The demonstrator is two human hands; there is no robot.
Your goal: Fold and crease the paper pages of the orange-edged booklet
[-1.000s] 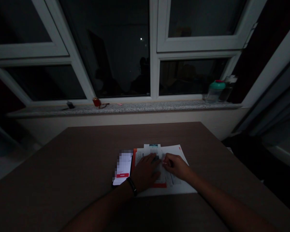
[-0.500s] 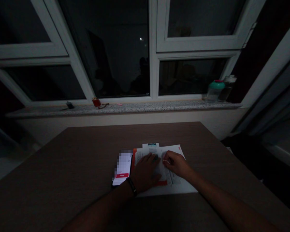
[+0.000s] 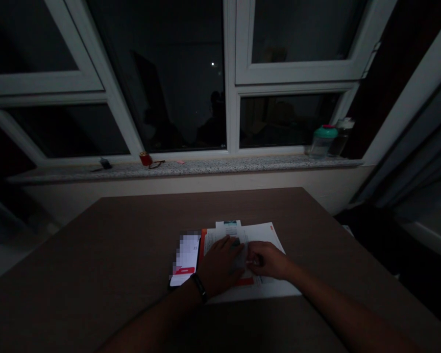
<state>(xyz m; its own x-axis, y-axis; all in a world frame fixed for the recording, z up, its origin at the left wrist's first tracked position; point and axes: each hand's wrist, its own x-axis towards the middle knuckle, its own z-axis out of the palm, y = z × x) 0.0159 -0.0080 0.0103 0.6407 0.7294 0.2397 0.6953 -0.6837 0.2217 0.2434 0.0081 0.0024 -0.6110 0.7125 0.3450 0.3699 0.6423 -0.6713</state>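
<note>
My left hand lies flat with its fingers stretched out, pressing on printed papers with orange edges. A narrow white slip with a dark green printed patch sticks out beyond its fingertips. Close beside it on the right, my right hand is closed in a pinch over the sheets. Something small and pale shows at its fingertips, too dim to name. Left of the papers lies a phone with its screen lit, near my left wrist, which wears a dark band.
The papers rest on a brown wooden table. Behind it, a speckled stone windowsill holds a teal-lidded bottle, another clear bottle, a small red item and a small dark item. Dark windows rise above.
My right hand has slid a little toward me along the papers, still pinched. My left hand keeps its place on them. The camera view has tilted slightly.
</note>
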